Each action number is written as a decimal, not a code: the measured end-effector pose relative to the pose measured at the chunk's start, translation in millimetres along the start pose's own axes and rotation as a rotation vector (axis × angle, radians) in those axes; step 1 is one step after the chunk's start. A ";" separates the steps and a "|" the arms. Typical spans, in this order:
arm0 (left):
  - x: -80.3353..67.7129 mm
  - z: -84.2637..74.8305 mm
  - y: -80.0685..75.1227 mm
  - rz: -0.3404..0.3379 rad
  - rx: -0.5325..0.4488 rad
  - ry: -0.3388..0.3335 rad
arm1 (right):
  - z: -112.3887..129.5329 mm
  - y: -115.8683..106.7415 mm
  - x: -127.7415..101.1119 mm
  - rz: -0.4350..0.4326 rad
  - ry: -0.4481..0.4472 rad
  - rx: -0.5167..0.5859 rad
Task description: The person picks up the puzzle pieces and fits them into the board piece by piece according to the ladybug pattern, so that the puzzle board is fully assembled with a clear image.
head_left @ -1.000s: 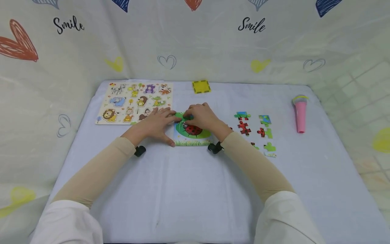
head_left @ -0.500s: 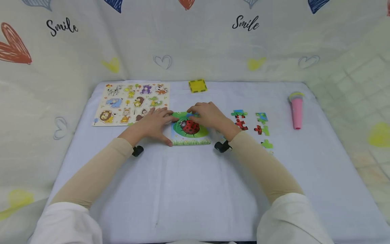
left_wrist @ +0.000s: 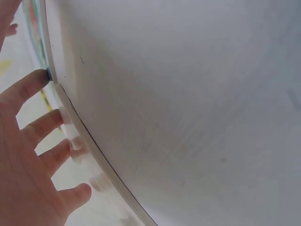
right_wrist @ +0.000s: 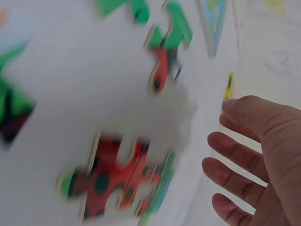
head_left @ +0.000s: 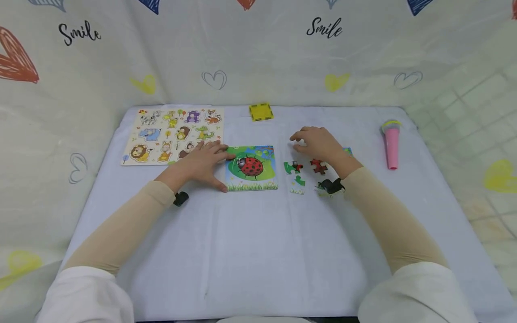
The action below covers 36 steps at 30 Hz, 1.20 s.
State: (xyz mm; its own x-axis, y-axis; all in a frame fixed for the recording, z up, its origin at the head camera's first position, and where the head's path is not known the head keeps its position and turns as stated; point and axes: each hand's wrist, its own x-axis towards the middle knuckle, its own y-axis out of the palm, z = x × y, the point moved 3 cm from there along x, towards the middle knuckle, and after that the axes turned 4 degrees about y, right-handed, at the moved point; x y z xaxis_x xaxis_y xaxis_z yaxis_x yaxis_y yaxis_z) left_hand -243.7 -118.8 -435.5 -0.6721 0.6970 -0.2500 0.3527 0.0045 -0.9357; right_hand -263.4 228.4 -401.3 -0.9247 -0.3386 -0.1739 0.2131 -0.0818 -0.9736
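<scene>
your left hand [head_left: 200, 164] lies flat, fingers apart, steadying the ladybird puzzle [head_left: 251, 168] mid-counter. your right hand [head_left: 319, 144] hovers loosely spread, holding nothing, over the loose pieces [head_left: 318, 166] toward the right edge; a careless sweep could scatter them.

table [head_left: 258, 251]: pale lilac cloth | backdrop [head_left: 258, 54]: cream sheet, hearts, "Smile" print | light: even

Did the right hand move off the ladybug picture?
Yes. The right hand slid rightward off the ladybug picture, toward the pink microphone, and hovers over loose pieces.
</scene>
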 end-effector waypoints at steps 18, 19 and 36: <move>0.3 -0.7 5.3 -0.004 -0.007 0.011 | -70.6 9.5 -26.8 0.087 0.053 0.065; 0.3 -0.6 5.3 -0.003 -0.006 0.011 | -73.1 11.0 -26.6 0.088 0.055 0.067; -1.7 1.0 2.0 0.018 -0.008 0.005 | -76.0 11.8 -20.6 0.084 0.062 0.113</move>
State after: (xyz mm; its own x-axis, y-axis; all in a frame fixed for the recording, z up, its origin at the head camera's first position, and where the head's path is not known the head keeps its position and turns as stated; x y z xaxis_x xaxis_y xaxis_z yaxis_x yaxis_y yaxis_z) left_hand -242.5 -120.7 -437.2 -0.6622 0.7007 -0.2656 0.3697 -0.0028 -0.9291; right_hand -265.9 305.6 -420.4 -0.9190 -0.2908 -0.2662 0.3214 -0.1616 -0.9330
